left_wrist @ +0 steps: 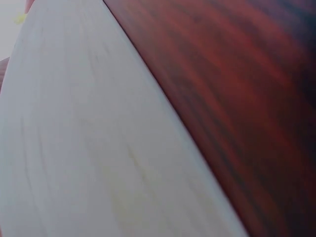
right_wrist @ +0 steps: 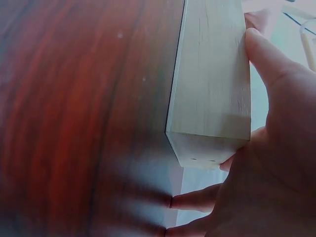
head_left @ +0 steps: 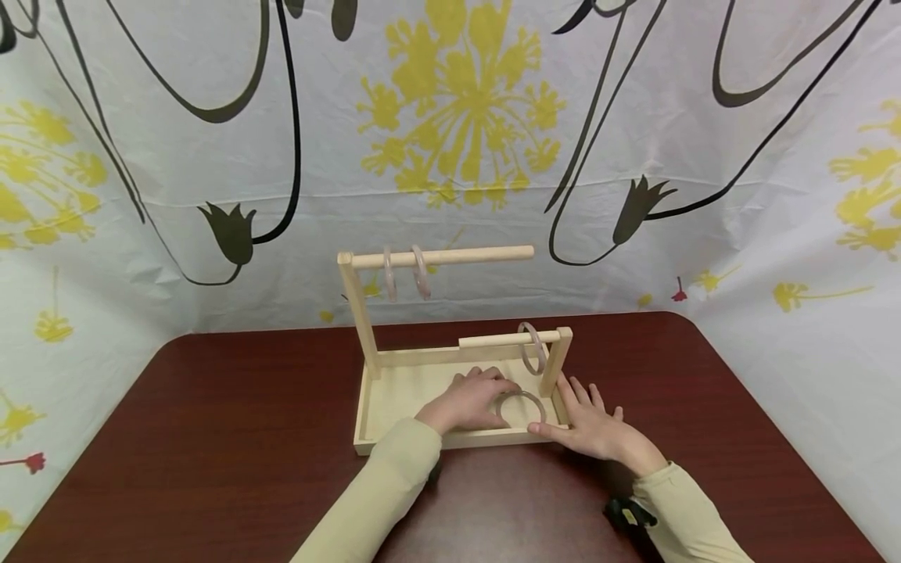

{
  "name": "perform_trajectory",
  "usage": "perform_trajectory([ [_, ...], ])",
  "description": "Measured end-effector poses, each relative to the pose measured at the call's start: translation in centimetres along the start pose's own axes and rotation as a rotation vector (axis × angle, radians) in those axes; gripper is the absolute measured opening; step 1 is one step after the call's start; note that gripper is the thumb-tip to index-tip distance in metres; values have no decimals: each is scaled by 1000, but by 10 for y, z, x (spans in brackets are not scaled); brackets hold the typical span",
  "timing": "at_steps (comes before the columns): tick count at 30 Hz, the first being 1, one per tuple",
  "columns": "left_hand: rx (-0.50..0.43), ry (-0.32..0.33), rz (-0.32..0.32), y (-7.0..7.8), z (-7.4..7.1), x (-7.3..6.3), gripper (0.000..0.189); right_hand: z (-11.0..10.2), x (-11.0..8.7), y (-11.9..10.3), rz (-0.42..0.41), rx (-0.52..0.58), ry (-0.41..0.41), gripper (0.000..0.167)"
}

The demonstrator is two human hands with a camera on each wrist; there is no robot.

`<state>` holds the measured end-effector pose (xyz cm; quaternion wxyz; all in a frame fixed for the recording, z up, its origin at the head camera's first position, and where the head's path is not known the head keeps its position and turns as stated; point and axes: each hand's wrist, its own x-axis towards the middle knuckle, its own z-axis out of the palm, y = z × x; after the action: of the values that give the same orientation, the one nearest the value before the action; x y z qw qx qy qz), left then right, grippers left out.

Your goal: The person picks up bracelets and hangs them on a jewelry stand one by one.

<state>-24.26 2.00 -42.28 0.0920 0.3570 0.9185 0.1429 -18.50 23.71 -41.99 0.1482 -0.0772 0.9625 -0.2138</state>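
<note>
A pale wooden stand with a shallow tray (head_left: 422, 442) sits on the table. Inside the tray, toward its right end, is a translucent pinkish bangle (head_left: 543, 408). My left hand (head_left: 470, 403) reaches over the front rim and grips this bangle's left side between thumb and fingers. My right hand (head_left: 598, 428) rests at the tray's front right corner. Its thumb (right_wrist: 264, 52) lies on the front rim, while the other fingers are spread along the right end, some fingertips touching the table. The left wrist view shows mainly the tray's front wall (left_wrist: 98, 128).
Two bangles (head_left: 421, 272) hang on the tall upper bar (head_left: 486, 255), whose free end points right. Another bangle (head_left: 533, 349) hangs on the lower bar (head_left: 493, 340), near its right post (head_left: 556, 363). Beneath is a dark red wooden table (head_left: 211, 438); patterned cloth (head_left: 450, 219) stands behind.
</note>
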Motion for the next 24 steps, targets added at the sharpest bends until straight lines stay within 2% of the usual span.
perform_trajectory([
  [6, -93, -16, -12, -7, -4, -9, 54, 0, 1, 0, -6, -10, 8, 106],
  [19, -208, -55, 43, -32, -14, -30, 54, 2, 2, 2, -9, -11, 9, 107],
  [24, -304, -54, 25, -42, -19, -40, 57, 2, 3, 3, -8, -4, 13, 108],
])
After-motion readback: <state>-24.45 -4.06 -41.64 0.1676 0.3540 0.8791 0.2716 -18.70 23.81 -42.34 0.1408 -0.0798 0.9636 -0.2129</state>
